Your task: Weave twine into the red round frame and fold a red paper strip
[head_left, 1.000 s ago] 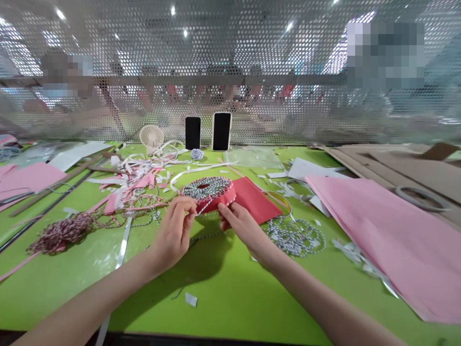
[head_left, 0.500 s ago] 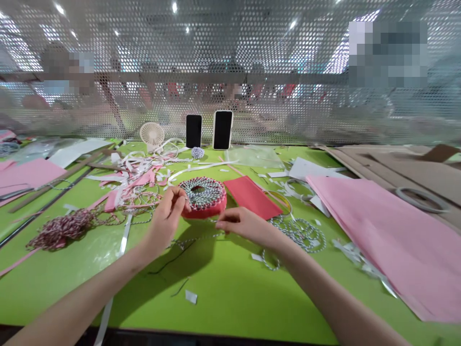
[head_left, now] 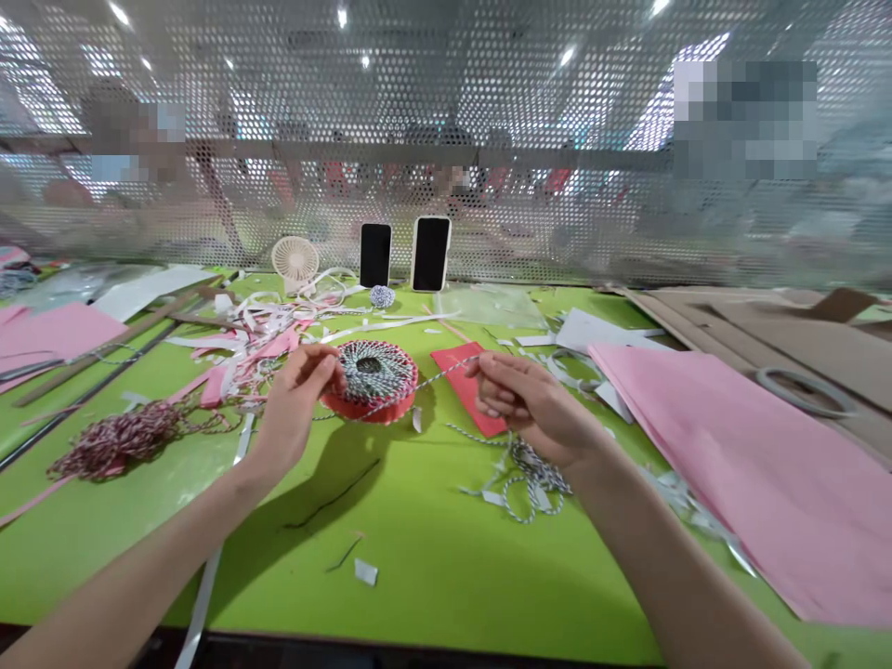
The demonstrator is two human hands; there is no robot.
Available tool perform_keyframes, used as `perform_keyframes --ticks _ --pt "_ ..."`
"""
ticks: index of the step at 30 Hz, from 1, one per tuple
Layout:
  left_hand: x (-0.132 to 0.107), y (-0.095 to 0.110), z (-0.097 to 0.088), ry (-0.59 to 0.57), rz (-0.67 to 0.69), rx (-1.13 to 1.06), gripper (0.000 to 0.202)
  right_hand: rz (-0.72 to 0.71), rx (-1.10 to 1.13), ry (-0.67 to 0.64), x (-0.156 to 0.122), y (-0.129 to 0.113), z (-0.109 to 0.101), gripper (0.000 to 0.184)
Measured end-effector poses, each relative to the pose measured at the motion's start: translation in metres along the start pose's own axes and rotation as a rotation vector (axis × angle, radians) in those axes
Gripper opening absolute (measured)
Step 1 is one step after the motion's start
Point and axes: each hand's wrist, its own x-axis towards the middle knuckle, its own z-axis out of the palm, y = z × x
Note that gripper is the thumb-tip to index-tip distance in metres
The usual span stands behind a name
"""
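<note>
A red disc wound with black-and-white twine (head_left: 373, 379) lies on the green table (head_left: 432, 567). My left hand (head_left: 296, 398) grips the disc's left edge, fingers closed on it. My right hand (head_left: 528, 401) is closed in a pinch on a strand of the twine (head_left: 446, 373), which runs taut from the disc to my fingers. Loose coils of the same twine (head_left: 528, 474) lie under my right wrist. A red card (head_left: 468, 381) lies flat between the disc and my right hand.
A large pink paper sheet (head_left: 739, 465) and cardboard (head_left: 780, 325) with a tape ring (head_left: 798, 390) fill the right. Red-and-white twine (head_left: 115, 441) and paper scraps (head_left: 257, 339) lie left. Two phones (head_left: 430, 253) and a small fan (head_left: 295, 260) stand against the perforated metal screen (head_left: 488, 139).
My right hand has moved right and up, pulling a strand of twine out from the disc. The disc has shifted left off the red card, with my left hand holding it.
</note>
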Motion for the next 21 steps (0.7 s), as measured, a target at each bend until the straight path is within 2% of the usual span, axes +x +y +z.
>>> perform_keyframes --ticks 4,8,11,14,17,21 --pt "0.005 0.009 -0.005 0.006 0.129 0.009 0.009 -0.035 -0.221 0.095 0.003 0.0 0.001 0.02" --pt "0.001 0.024 -0.005 -0.101 0.232 0.121 0.012 -0.064 -0.356 -0.006 0.0 0.002 0.015 0.011" --pt "-0.008 0.039 -0.001 -0.171 0.294 0.167 0.013 -0.075 -0.337 -0.101 -0.007 -0.003 0.023 0.007" --pt "-0.017 0.054 0.004 -0.203 0.328 0.212 0.014 -0.089 -0.263 -0.144 -0.015 -0.011 0.026 0.008" --pt "-0.02 0.066 0.008 -0.167 0.384 0.206 0.011 -0.096 -0.197 -0.132 -0.018 -0.016 0.025 0.01" --pt "-0.014 0.08 0.014 -0.063 0.482 0.134 0.012 -0.094 -0.16 -0.112 -0.019 -0.017 0.025 0.007"
